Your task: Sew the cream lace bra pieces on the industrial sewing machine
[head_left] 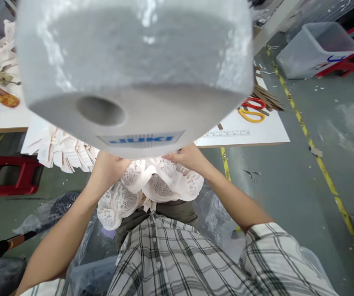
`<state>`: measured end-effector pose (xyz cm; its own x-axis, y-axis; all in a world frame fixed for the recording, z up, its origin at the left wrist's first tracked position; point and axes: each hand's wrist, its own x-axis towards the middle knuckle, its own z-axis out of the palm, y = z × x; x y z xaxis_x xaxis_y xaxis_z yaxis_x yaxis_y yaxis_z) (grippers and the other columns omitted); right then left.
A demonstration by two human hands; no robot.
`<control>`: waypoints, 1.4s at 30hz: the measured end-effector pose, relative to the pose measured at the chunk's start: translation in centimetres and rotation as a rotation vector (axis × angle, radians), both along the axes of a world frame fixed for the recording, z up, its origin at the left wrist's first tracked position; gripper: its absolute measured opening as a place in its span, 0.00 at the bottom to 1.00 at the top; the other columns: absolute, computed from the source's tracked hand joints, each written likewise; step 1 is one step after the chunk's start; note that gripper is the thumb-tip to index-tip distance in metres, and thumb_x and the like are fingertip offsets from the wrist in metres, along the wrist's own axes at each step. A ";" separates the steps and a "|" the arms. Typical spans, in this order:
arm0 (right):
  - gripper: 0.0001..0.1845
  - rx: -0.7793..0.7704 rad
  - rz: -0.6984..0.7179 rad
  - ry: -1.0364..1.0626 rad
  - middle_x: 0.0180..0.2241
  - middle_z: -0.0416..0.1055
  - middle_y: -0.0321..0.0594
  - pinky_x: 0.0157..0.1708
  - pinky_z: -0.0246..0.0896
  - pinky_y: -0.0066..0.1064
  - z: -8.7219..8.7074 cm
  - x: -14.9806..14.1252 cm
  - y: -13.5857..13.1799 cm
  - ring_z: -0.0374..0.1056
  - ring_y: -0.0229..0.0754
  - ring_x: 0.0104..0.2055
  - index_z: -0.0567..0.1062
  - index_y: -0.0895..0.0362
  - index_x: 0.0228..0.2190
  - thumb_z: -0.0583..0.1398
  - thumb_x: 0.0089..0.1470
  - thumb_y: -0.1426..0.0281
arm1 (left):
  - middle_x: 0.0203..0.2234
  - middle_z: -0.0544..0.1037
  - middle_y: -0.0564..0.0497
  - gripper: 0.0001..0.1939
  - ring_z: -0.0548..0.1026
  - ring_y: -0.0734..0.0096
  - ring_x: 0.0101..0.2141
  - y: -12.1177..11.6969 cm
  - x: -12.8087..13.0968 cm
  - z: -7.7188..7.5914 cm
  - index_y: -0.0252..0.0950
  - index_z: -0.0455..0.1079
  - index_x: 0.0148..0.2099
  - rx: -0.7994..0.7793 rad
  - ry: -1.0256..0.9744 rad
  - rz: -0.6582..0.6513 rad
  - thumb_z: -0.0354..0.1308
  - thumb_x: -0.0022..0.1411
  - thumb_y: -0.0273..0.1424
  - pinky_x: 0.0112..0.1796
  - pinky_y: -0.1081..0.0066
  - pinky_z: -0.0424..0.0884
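Observation:
A cream lace bra [161, 185] with pale bands along its edges hangs over the table edge onto my lap. My left hand [110, 166] holds it at the left, thumb pointing inward; some of the fingers are hidden. On the other side my right hand [190, 159] grips the fabric, its thumb reaching in under the sewing machine head [139, 111]. That big light grey head, marked JUKI, covers the needle area and the fingertips.
A bundle of cream fabric pieces [67, 150] lies left on the white table [272, 127]. Scissors [253, 111], a clear ruler [226, 133] and brown strips [267, 96] lie right. A red stool [35, 174] stands left, a clear plastic bin [303, 55] far right.

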<state>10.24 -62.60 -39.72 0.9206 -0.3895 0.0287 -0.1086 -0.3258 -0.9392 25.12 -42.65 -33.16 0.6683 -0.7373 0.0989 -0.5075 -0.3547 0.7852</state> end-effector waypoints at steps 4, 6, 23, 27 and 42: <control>0.44 0.488 -0.118 -0.082 0.56 0.70 0.47 0.59 0.61 0.43 -5.1 -0.8 1.7 0.65 0.56 0.60 0.70 0.51 0.55 0.63 0.45 0.37 | 0.19 0.70 0.52 0.06 0.73 0.64 0.27 0.1 0.1 0.2 0.39 0.68 0.32 0.053 -0.056 -0.048 0.61 0.57 0.34 0.27 0.69 0.70; 0.50 0.774 -0.098 -0.069 0.57 0.70 0.47 0.60 0.61 0.46 -7.4 -1.5 2.9 0.64 0.56 0.62 0.69 0.50 0.56 0.59 0.42 0.31 | 0.18 0.69 0.52 0.05 0.72 0.64 0.27 0.1 0.2 0.1 0.39 0.68 0.32 0.062 -0.083 -0.030 0.61 0.57 0.32 0.27 0.69 0.69; 0.14 1.313 -0.276 0.167 0.37 0.82 0.44 0.46 0.75 0.41 -6.7 -4.9 1.3 0.78 0.52 0.45 0.76 0.56 0.38 0.67 0.47 0.67 | 0.13 0.58 0.57 0.10 0.63 0.70 0.21 -0.1 -0.6 -0.4 0.40 0.63 0.25 0.139 -0.053 0.002 0.58 0.58 0.28 0.24 0.70 0.58; 0.15 1.208 -0.419 -0.017 0.37 0.82 0.37 0.48 0.74 0.39 -4.8 -5.7 0.0 0.78 0.48 0.43 0.77 0.52 0.37 0.69 0.44 0.69 | 0.25 0.73 0.51 0.04 0.72 0.66 0.28 1.7 -0.4 -0.7 0.38 0.69 0.38 0.182 -0.085 0.021 0.56 0.63 0.32 0.26 0.71 0.64; 0.12 0.184 0.206 0.058 0.26 0.73 0.36 0.27 0.55 0.26 5.2 -4.1 5.3 0.64 0.35 0.27 0.79 0.58 0.30 0.63 0.58 0.61 | 0.21 0.75 0.54 0.14 0.71 0.74 0.21 3.1 -6.4 0.6 0.37 0.72 0.31 0.156 0.035 -0.215 0.58 0.66 0.40 0.22 0.74 0.62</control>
